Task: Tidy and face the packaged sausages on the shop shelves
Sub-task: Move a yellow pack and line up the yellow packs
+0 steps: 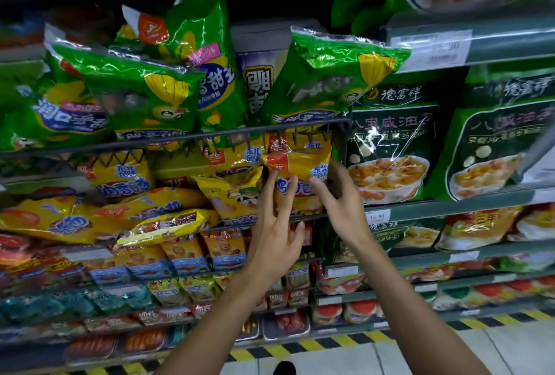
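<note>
A yellow sausage pack (300, 170) stands upright at the right end of the middle wire shelf (192, 138). My left hand (274, 233) touches its lower left front with straight, spread fingers. My right hand (339, 197) curls round its right edge, thumb on the front. More yellow sausage packs (144, 215) lie tumbled and slanted to the left on the same shelf. Green sausage packs (141, 89) lean unevenly on the shelf above, one (324, 74) standing right over my hands.
Dark green soup-mix bags (390, 140) fill the shelf section to the right, with price tags (379, 217) on the rail. Lower shelves hold small orange and red sausage packs (186, 254) and trays. A yellow-black stripe (300, 344) marks the shelf base at the floor.
</note>
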